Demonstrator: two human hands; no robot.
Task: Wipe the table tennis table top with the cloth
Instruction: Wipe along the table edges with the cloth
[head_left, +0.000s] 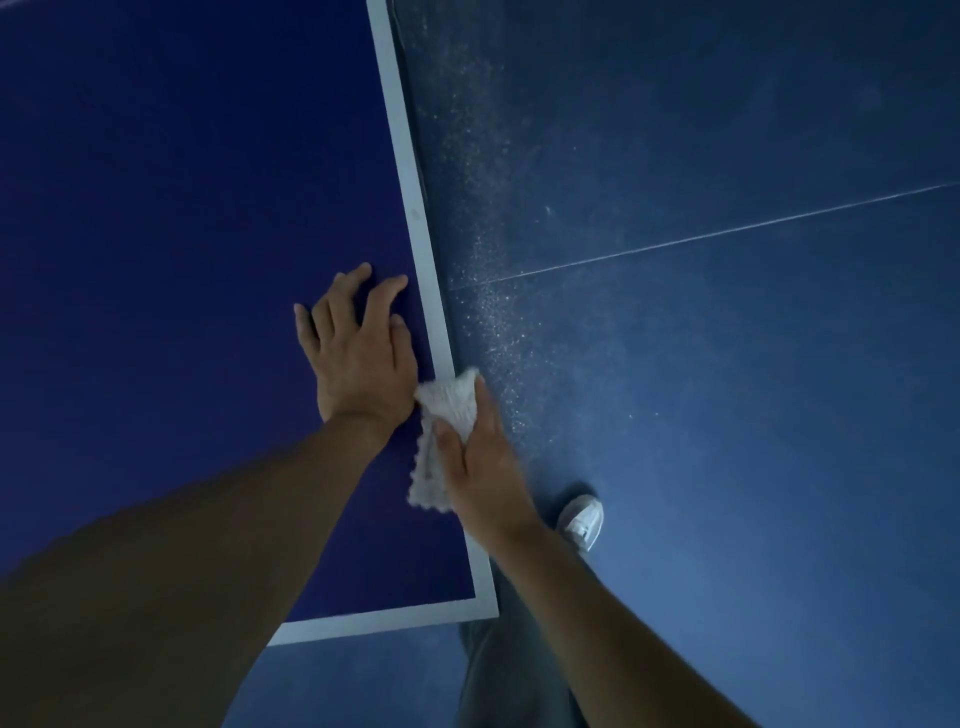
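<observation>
A dim hall with a dark blue floor (727, 364), one thin seam (727, 234) crossing it, and the deep blue table tennis table top (182, 208) filling the left side of what I can see, its near corner just below the hands.

The white cloth (449, 402) sits right on the table's side edge, bunched over the white border line (410, 182). The right hand (483, 467) grips it, thumb laid across the top of the cloth and fingers wrapped along its outer side, so part of the cloth sticks out ahead of the fingertips and part trails back beside the wrist. Touching the cloth on its inner side, the left hand (358, 353) rests flat on the top, fingers spread and holding nothing.

It looks like the edge strip is being wiped. Next, I'd guess, the cloth needs firm pressure and a run along the border away from the grip, then passes inward over the blue field.

Outward of the grip, pale specks (493, 312) dust the floor along the table's edge. Behind the gripping wrist stand a white shoe (584, 519) and a trouser leg (514, 675). No container is in view.
</observation>
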